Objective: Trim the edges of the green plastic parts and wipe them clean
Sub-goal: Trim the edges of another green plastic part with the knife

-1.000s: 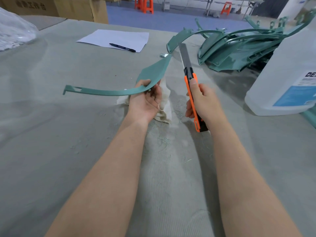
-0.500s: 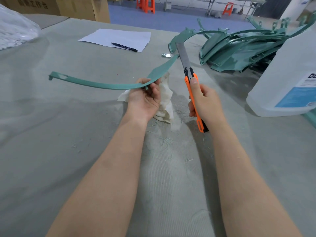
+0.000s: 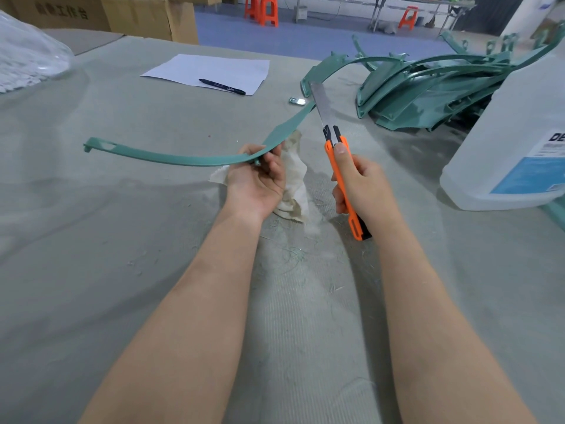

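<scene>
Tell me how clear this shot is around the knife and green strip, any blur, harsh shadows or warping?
Head view: utility knife and green strip are sharp, no motion blur; lighting is soft, with faint shadows on the table; wide-angle warping bends the jug at the right edge.

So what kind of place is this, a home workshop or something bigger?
Most likely a small factory or finishing workshop: a pile of matching green plastic parts lies on the cloth-covered table, cardboard boxes stand behind it, and orange stools sit on the open blue floor beyond.
</scene>
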{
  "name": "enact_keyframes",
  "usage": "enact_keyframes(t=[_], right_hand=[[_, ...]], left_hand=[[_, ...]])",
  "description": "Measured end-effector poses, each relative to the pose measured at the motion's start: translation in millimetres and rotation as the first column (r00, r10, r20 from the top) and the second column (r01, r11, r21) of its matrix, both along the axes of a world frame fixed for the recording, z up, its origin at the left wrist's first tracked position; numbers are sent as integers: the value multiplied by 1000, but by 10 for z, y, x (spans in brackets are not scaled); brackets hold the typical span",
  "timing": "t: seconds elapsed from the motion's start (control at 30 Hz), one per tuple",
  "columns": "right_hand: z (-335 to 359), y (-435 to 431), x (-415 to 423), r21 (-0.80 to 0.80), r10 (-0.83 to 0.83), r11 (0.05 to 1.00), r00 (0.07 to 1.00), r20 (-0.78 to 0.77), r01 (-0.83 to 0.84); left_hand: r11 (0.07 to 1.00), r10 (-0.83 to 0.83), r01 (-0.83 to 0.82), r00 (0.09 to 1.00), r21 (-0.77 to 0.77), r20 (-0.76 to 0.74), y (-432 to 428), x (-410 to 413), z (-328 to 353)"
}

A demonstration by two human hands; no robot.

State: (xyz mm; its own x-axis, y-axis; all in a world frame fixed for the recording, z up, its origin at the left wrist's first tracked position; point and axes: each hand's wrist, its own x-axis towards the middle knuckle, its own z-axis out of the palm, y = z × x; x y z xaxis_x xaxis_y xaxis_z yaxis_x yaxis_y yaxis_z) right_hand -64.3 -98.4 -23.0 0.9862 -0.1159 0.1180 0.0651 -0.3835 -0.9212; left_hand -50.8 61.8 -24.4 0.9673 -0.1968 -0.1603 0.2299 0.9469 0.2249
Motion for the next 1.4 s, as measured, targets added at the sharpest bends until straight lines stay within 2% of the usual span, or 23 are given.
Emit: enact_keyframes(t=[0.9,1.03,1.13,1.23,1.4], right_hand=[[59,29,-79,63,96,994,995,-39,-94],[50,76,-89,-32,190,981,980,-55,-192],[56,98,-99,-23,233,972,970,-76,-235],[73,75,-107,16,200,980,978,-62,-200],[87,-23,-85,88,33,996,999,-43,-29]], left_hand=[[999,25,-25,1000,-23,-6,5,14,-34],[999,33,-32,999,16,-32,-13,25,-19],[999,31,-30,999,26,-42,-9,41,-10],[1000,14,-13,999,22,-36,-6,22,-4],[1000,-23,23,1000,7,0,23,15,-6]])
